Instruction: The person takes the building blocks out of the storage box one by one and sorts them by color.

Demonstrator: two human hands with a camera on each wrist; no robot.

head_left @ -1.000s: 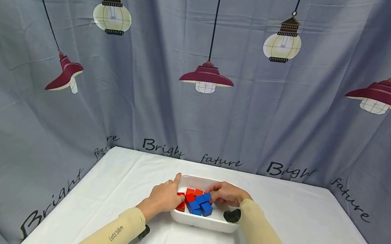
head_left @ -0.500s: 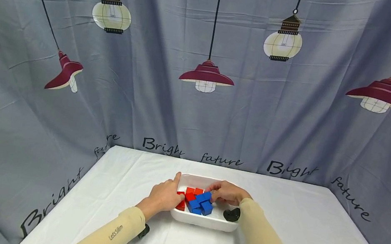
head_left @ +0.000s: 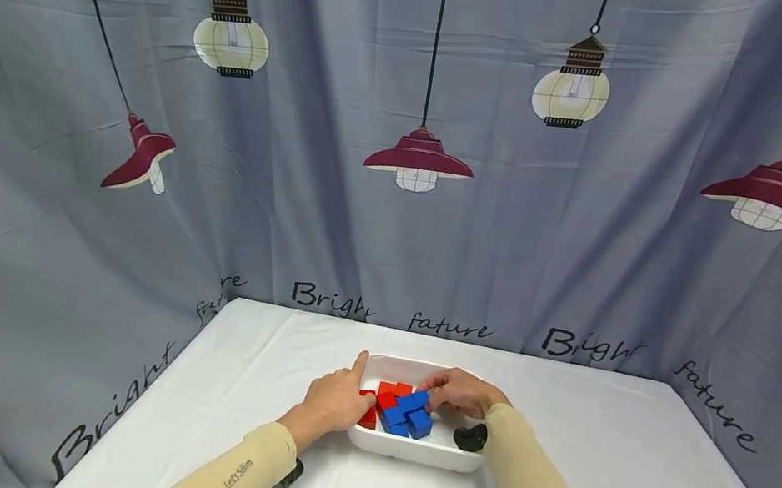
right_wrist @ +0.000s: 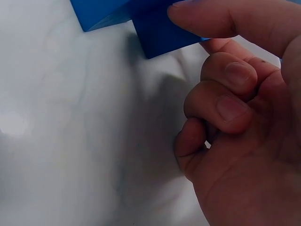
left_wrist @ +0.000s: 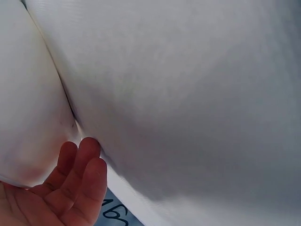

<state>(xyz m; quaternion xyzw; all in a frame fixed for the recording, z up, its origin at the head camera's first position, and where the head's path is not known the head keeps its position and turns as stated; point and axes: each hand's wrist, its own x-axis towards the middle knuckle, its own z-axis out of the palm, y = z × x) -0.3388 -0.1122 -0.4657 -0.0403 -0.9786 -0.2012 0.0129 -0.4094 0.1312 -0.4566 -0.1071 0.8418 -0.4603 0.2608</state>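
A white plastic tub [head_left: 413,452] holds red blocks [head_left: 386,401] on its left and a cluster of blue blocks [head_left: 399,418] at the middle. My left hand [head_left: 331,400] grips the tub's left wall, with the thumb inside by the red blocks and the index finger along the rim. In the left wrist view, its other fingers [left_wrist: 89,174] lie against the tub's outer side [left_wrist: 33,89]. Reaching inside from the right, my right hand [head_left: 462,391] pinches a blue block [right_wrist: 162,35] between thumb and index finger, at the cluster's upper right. Its remaining fingers are curled.
The tub stands on a table with a white cloth [head_left: 581,441]. Behind hangs a grey-blue curtain [head_left: 294,179] printed with lamps and lettering. A black wrist device [head_left: 471,437] on the right forearm overlaps the tub's right front corner.
The head view has shifted slightly, moving the whole scene a little right and down. Both hands keep their places on the tub and the blue block.
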